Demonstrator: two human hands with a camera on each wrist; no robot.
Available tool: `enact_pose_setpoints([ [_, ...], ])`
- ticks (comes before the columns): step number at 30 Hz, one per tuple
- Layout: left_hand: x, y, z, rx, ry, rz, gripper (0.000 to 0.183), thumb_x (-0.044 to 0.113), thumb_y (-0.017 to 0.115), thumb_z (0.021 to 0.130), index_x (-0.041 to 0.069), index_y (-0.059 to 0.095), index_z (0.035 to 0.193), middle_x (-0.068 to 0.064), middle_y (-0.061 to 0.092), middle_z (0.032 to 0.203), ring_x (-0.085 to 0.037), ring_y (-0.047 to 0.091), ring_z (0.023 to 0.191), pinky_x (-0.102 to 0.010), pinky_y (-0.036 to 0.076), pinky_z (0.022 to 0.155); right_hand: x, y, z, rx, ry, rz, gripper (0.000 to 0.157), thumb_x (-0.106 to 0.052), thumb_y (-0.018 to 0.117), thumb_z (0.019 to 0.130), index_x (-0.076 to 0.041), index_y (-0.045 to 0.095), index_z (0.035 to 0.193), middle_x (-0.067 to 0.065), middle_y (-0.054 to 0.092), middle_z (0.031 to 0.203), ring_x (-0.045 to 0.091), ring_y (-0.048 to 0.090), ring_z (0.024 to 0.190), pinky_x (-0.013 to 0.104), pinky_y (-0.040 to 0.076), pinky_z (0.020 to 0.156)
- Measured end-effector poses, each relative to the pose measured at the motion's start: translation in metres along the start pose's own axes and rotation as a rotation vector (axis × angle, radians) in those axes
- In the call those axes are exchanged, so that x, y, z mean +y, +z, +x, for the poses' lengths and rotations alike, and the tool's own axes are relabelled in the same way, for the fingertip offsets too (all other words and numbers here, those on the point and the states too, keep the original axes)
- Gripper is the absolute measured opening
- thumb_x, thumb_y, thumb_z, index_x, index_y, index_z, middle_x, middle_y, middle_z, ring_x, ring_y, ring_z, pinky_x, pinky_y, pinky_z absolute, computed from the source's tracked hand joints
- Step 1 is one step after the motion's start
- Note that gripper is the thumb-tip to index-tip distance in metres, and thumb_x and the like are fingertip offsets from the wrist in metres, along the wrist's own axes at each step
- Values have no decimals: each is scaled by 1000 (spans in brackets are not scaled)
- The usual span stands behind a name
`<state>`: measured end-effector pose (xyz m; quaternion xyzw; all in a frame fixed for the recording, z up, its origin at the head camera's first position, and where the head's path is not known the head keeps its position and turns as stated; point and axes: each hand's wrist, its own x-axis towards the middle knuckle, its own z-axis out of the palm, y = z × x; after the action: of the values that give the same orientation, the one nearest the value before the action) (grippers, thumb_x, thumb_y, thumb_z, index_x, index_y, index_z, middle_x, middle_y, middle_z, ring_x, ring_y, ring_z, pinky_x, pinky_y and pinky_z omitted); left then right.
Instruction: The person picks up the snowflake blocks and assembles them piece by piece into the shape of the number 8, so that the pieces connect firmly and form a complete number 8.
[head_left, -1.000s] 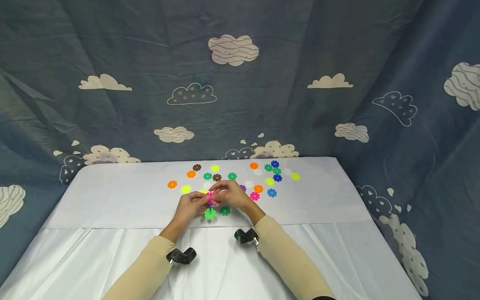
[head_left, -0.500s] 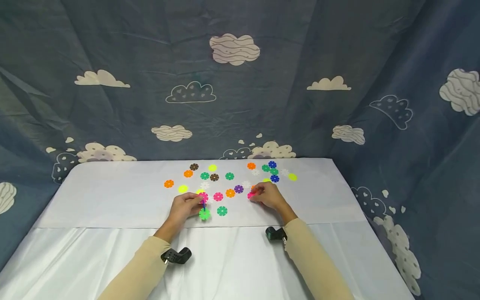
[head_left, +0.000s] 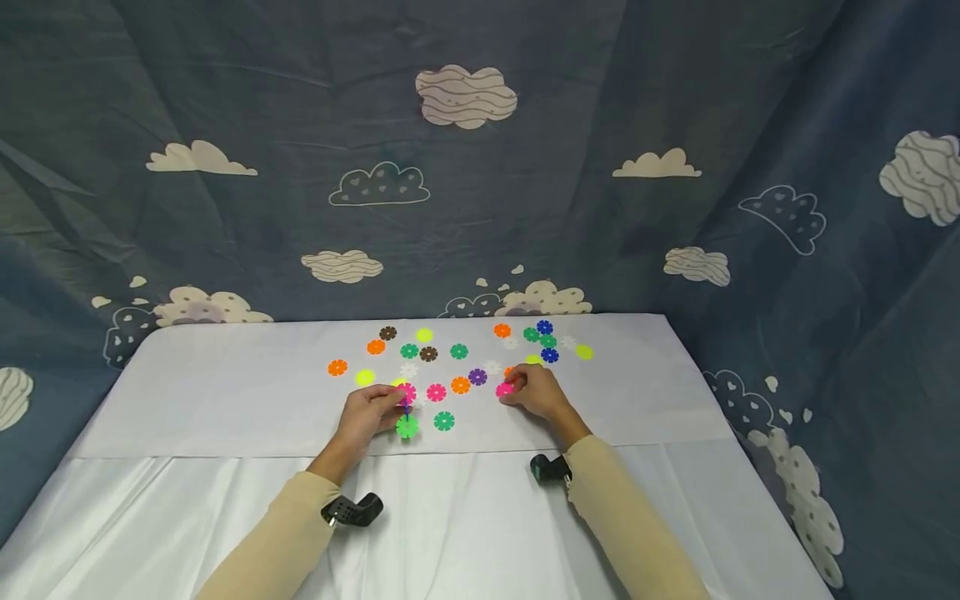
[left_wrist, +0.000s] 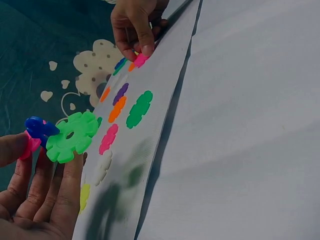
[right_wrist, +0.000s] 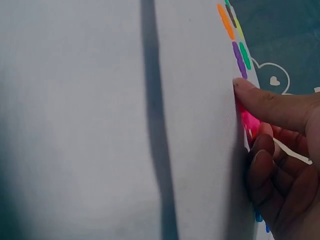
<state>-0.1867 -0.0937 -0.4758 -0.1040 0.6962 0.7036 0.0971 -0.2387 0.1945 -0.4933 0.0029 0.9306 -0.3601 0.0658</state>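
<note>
Both forearms reach up from the bottom edge of the frame in beige sleeves (head_left: pixel 258 533), angled inward; the left hand (head_left: pixel 363 417), just left of centre, has its thumb and fingers closed on the pink disc (left_wrist: pixel 33 145) of a joined cluster, whose blue disc (left_wrist: pixel 41 127) and bright green disc (left_wrist: pixel 74 137) jut out beyond the grip, at the left of the left wrist view; its other fingers reach up loosely below the green piece; the right hand (head_left: pixel 542 392), right of centre, bends down at the wrist and pinches a second pink disc (head_left: pixel 504 389) between thumb and fingers, close to the white tabletop (head_left: pixel 225 408), though whether it touches the surface cannot be told; a purple disc (head_left: pixel 477 377) and an orange disc (head_left: pixel 461 385) lie between the hands.
</note>
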Motion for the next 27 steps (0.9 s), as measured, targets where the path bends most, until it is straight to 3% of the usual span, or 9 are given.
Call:
enact_pose_setpoints([
  [8, 2, 2, 0, -17, -8, 11, 20, 12, 59, 96, -6, 62, 107, -12, 70, 99, -18, 68, 87, -30, 57, 80, 5, 1, -3, 28, -14, 46, 30, -10, 83, 75, -5, 64, 98, 6, 60, 86, 21, 52, 80, 31, 51, 75],
  [14, 1, 0, -1, -16, 0, 21, 20, 11, 58, 97, -6, 61, 108, -12, 70, 100, -18, 69, 88, -28, 58, 77, 6, 6, -7, -21, -35, 382, 21, 1, 74, 81, 1, 66, 100, 10, 62, 82, 18, 59, 59, 26, 54, 53],
  [19, 1, 0, -3, -11, 14, 6, 19, 11, 58, 97, -5, 62, 107, -11, 71, 97, -19, 70, 87, -26, 58, 75, -13, 22, -6, -133, -159, 589, 18, 4, 70, 84, 8, 67, 101, 16, 67, 86, 20, 65, 62, 29, 58, 58],
  [27, 0, 6, -4, -11, 28, -37, 18, 10, 60, 96, -6, 62, 104, -9, 72, 88, -16, 70, 80, -22, 57, 67, -69, 40, 0, -221, -386, 701, 20, 7, 65, 87, 15, 62, 105, 24, 68, 92, 32, 67, 71, 46, 58, 72],
])
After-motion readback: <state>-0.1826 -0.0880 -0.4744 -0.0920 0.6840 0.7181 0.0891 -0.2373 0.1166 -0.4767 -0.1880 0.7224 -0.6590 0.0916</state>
